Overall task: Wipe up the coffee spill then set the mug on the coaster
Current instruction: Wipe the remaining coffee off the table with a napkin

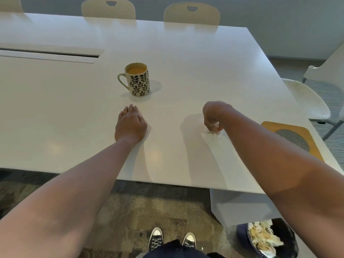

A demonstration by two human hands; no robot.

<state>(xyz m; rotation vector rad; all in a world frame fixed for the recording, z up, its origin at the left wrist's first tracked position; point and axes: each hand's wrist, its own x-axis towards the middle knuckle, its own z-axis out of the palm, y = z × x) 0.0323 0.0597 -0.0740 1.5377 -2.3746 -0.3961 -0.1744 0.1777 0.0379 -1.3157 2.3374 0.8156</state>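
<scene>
1. The mug, cream with a dark leaf print, stands upright on the white bench, its handle turned to the left. It holds light brown coffee close to the rim.
2. The left hand lies palm down and flat on the bench just in front of the mug, fingers together and pointing toward it, not touching it. It holds nothing.
3. The right hand is curled into a fist, knuckles up, with a small wad of white tissue pinched inside it; only a bit of the tissue shows under the fingers.
4. The tissue is pressed down against the bench well to the right of the mug, and a faint pale streak runs from it toward the near edge. Whether that streak is wet cannot be told.
5. No brown spill shows on the bench surface around either hand.
6. The coaster, a wooden piece with a round mesh centre, lies flat near the right edge of the bench, partly hidden by the right forearm, well apart from the mug.
7. On the floor below the right arm stands a dark bin filled with crumpled, stained tissues.
8. Pale perforated chairs line the far side of the bench, and another stands at its right end.
</scene>
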